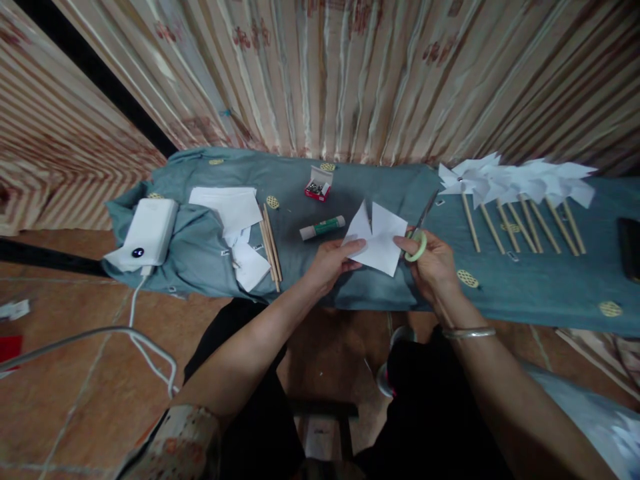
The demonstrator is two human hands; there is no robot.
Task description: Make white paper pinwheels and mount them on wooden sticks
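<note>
Left fingers pinch a slit square of white paper as right fingers, curled around pale-green-handled metal scissors, touch its opposite edge, apparently between cuts, another snip likely calling for blades turned onto the sheet.

Nothing legible: glue-stick label and power-bank display both unreadable.

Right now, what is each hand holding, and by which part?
The left hand pinches the slit white paper by its left side; the right hand pinches its right edge and holds the scissors by their handle.
</note>
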